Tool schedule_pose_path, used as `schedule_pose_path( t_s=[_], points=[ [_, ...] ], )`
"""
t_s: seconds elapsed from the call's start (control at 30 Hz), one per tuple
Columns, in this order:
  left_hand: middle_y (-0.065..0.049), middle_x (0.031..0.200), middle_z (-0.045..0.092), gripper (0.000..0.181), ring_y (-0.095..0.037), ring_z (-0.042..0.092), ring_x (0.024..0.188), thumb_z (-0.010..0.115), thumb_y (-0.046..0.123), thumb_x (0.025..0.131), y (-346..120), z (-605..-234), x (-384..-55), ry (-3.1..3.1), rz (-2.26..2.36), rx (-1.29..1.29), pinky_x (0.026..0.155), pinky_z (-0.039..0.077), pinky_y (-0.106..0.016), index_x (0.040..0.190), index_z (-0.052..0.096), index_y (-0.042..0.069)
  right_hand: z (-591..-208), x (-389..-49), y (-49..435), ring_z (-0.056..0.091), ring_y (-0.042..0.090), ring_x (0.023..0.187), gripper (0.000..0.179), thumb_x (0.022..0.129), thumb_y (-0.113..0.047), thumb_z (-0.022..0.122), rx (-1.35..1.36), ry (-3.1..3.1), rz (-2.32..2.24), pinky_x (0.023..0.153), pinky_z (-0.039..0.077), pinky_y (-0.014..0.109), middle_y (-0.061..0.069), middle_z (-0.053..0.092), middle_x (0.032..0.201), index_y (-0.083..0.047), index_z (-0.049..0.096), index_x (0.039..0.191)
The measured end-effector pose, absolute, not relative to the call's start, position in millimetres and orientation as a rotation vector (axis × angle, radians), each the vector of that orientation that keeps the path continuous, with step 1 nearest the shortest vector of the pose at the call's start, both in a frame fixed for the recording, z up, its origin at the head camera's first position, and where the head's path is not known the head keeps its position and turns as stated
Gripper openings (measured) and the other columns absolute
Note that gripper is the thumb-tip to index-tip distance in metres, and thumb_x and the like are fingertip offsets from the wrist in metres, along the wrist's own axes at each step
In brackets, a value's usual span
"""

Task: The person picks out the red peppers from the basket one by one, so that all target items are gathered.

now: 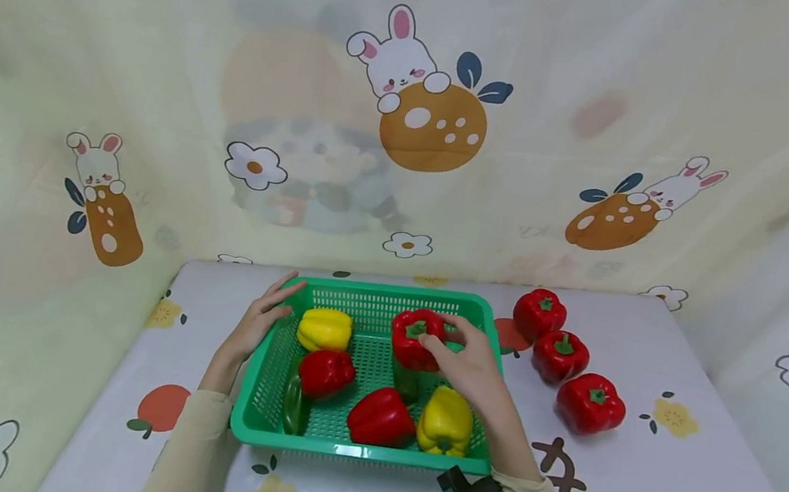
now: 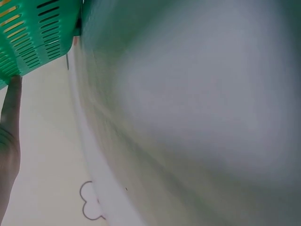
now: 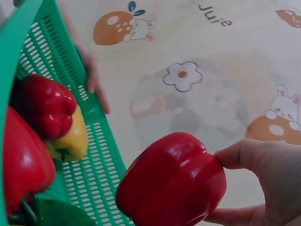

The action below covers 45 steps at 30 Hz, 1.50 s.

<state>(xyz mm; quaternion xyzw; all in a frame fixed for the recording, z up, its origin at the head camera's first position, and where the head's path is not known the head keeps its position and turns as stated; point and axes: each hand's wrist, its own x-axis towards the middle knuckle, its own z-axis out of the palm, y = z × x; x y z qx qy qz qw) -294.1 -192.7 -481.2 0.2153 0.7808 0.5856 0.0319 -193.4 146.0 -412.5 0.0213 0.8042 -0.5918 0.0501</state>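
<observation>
From my end: right hand [image 1: 467, 363] pinched a red pepper [image 1: 415, 341] between thumb and fingers, just right of center in the head view, over the green basket [image 1: 365, 452]. I judged it light for its bulk, stiff-walled and slick; squeezing hard could dent or crack it. Best hold, I figured: a wide pinch across the fat sides, not by the stem. Looks: glossy deep red, blocky, lobed, green stem facing the head camera; strong highlights in the right wrist view, bottom center. Left hand [image 1: 254, 330], fingers fairly straight, touched the basket's upper-left end, gripping nothing I could see. Three more red peppers [image 1: 561, 357] sat right of the basket; two yellow peppers [image 1: 445, 421] lay inside.
</observation>
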Motion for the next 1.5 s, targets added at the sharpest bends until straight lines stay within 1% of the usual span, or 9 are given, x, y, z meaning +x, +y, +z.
schedule_pose_path(
  t_s=[0.13,0.43,0.7,0.83,1.0,1.1,1.17,1.37,1.5],
  points=[
    [-0.020,0.161,0.019,0.045,-0.037,0.010,0.149,0.042,-0.003,0.100,-193,-481,-294,2.408,1.785,0.662,0.114,0.008,-0.063,0.145,0.044,-0.005,-409,-191,160,0.056,0.041,0.117,0.058,0.095,-0.026,0.064,0.048,2.418,-1.861,0.075,0.059,0.040,0.027,0.049,0.136,-0.003,0.044,0.145],
    [-0.020,0.161,0.019,0.045,-0.038,0.009,0.149,0.042,-0.003,0.100,-193,-482,-292,2.415,1.776,0.655,0.113,0.008,-0.066,0.145,0.043,-0.006,-406,-192,191,0.058,0.041,0.114,0.061,0.097,-0.026,0.062,0.091,2.413,-1.876,0.077,0.058,0.040,0.029,0.046,0.139,0.000,0.040,0.148],
    [-0.023,0.161,0.017,0.045,-0.040,0.007,0.148,0.040,-0.005,0.100,-194,-482,-290,2.400,1.790,0.672,0.112,0.008,-0.067,0.145,0.041,-0.008,-410,-200,219,0.057,0.040,0.116,0.061,0.097,-0.029,0.063,-0.019,2.474,-1.880,0.082,0.055,0.048,0.027,0.051,0.136,-0.005,0.041,0.148],
    [-0.023,0.161,0.017,0.045,-0.040,0.007,0.148,0.040,-0.005,0.100,-194,-482,-290,2.397,1.799,0.675,0.112,0.008,-0.067,0.145,0.041,-0.009,-412,-205,231,0.056,0.040,0.116,0.060,0.098,-0.027,0.062,-0.066,2.459,-1.924,0.082,0.056,0.045,0.027,0.051,0.136,-0.006,0.039,0.150],
    [-0.022,0.161,0.016,0.045,-0.039,0.006,0.149,0.040,-0.004,0.100,-193,-483,-291,2.388,1.799,0.672,0.112,0.008,-0.067,0.145,0.041,-0.008,-413,-208,244,0.054,0.039,0.120,0.064,0.098,-0.031,0.061,-0.036,2.448,-1.931,0.081,0.057,0.036,0.025,0.048,0.140,-0.008,0.036,0.152],
    [-0.021,0.162,0.016,0.045,-0.039,0.006,0.149,0.040,-0.004,0.100,-194,-483,-291,2.393,1.795,0.667,0.112,0.008,-0.067,0.145,0.041,-0.008,-414,-213,253,0.054,0.039,0.120,0.065,0.099,-0.035,0.060,-0.021,2.463,-1.912,0.084,0.055,0.037,0.025,0.047,0.142,-0.008,0.035,0.153],
    [-0.021,0.162,0.016,0.045,-0.039,0.006,0.149,0.040,-0.004,0.100,-194,-483,-291,2.393,1.798,0.665,0.112,0.008,-0.067,0.145,0.041,-0.008,-414,-218,261,0.056,0.035,0.116,0.065,0.099,-0.036,0.058,-0.012,2.487,-1.900,0.084,0.055,0.036,0.026,0.046,0.143,-0.007,0.034,0.153],
    [-0.022,0.161,0.016,0.045,-0.039,0.006,0.149,0.040,-0.004,0.101,-194,-483,-291,2.385,1.806,0.653,0.112,0.008,-0.067,0.145,0.041,-0.007,-412,-228,284,0.064,0.013,0.098,0.067,0.100,-0.038,0.055,0.075,2.486,-1.922,0.080,0.056,0.034,0.026,0.041,0.147,-0.008,0.030,0.155],
    [-0.022,0.161,0.017,0.045,-0.039,0.007,0.149,0.040,-0.004,0.100,-194,-483,-291,2.388,1.802,0.659,0.113,0.008,-0.067,0.145,0.041,-0.007,-412,-234,301,0.060,0.014,0.104,0.070,0.100,-0.042,0.055,0.124,2.515,-1.892,0.082,0.056,0.033,0.023,0.040,0.149,-0.012,0.027,0.156]
  ],
)
